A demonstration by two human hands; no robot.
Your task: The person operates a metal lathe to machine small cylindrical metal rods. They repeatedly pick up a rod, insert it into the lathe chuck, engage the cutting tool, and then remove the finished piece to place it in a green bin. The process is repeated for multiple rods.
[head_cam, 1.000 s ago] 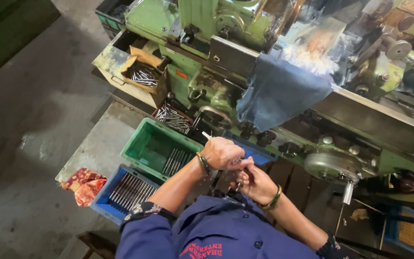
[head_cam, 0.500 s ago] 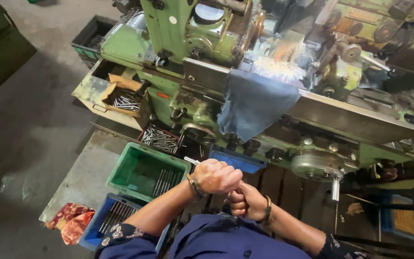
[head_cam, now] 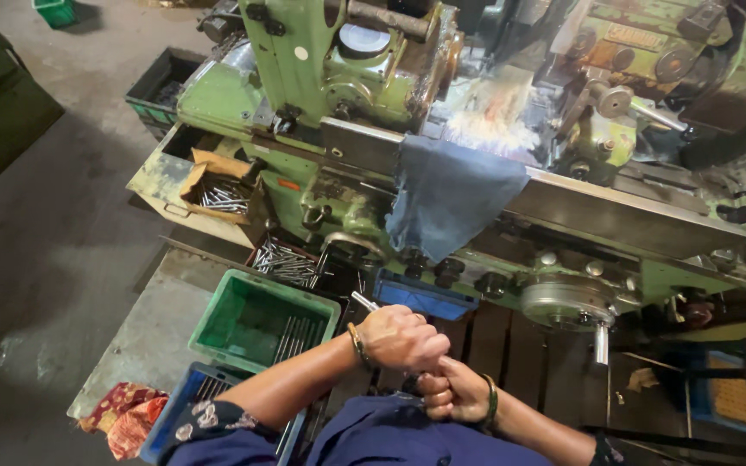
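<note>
My left hand (head_cam: 403, 336) is closed around a thin metal rod (head_cam: 364, 301) whose shiny end sticks out to the upper left. My right hand (head_cam: 452, 390) is fisted just below and right of it, close to my body, touching the left hand; what it grips is hidden. Both wrists wear bangles. The hands hover beside a green plastic crate (head_cam: 235, 319) holding several metal rods, in front of a large green machine (head_cam: 338, 69).
A blue crate (head_cam: 185, 399) with rods sits under my left arm. A cardboard box (head_cam: 218, 185) of rods and a loose rod pile (head_cam: 285, 259) lie by the machine. A blue cloth (head_cam: 451, 194) hangs over its rail. A red patterned rag (head_cam: 127, 414) lies at lower left.
The view has tilted up and shifted, showing more of the machine. My hands have stayed clasped together near my body, the rod still in the left fist.
</note>
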